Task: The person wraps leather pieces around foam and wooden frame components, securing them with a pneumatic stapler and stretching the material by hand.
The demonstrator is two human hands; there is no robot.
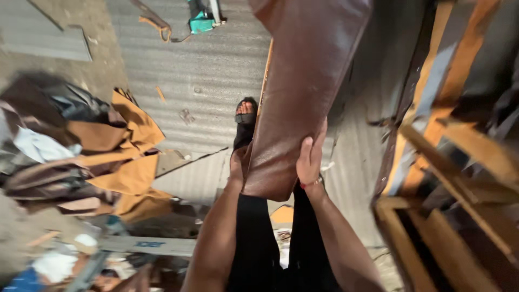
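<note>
Left of the grip: a heap of tan and brown offcuts [116, 157] lies on the floor, well apart from both hands, with dark scraps blurred beyond it.
Left hand [237, 165]: pressed to the near left edge of the brown leather panel [303, 92], mostly hidden behind that edge; it looks clenched on the panel, though the fingers can't be made out.
Panel, position: held upright between the two hands, its lower end right at the grip, above the person's black trouser legs.
Panel, long axis: runs up and away from the grip, leaning slightly right, out past the top of the view.
Panel, look: glossy reddish-brown leather, smooth, a soft sheen down the middle, lower corner rounded, a thin pale edge showing on the left side.
Beyond the grip: a sandalled foot [246, 116] on the grey ribbed floor [200, 70], just left of the panel's edge.
Right hand [310, 157]: fingers spread flat up the panel's right edge, grasping it, a red band at the wrist; both hands sit level, neither clearly nearer.
Right of the grip: a bare wooden frame [432, 162] in orange-brown timber, close beside the panel but not touching it.
</note>
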